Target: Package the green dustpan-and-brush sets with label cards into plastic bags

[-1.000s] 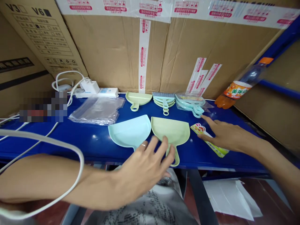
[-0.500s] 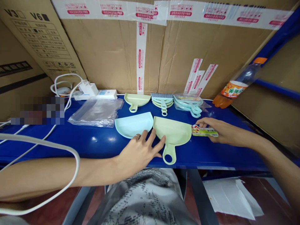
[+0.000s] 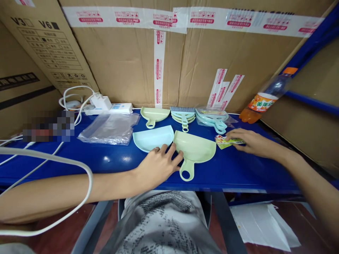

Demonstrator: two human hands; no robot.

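**Printed cards pinched beside the green dustpan**

The right hand has its fingers clamped on the printed cards, just off the right corner of the green dustpan, towards the middle of the worktop. How many cards there are cannot be told. Thin card bends easily, so a light pinch along the edges, held low and level, seems the best hold.

The left hand has its fingers a little apart and curled, over the gap between the green dustpan and the blue dustpan; whether they grip or merely rest cannot be told. A steady, flat touch there should keep the smooth plastic from sliding. The green dustpan's ring handle points to the front edge, quite near it, so pressing down is safer than pulling.

The worktop is glossy blue and probably slippery. Along its back edge stand a second green dustpan, a brush-topped stack and a bagged blue set, with clear bags to their left. An orange drink bottle leans at the back right corner. Cardboard walls the back. A white cable loops across the left forearm in view; slack there could snag.
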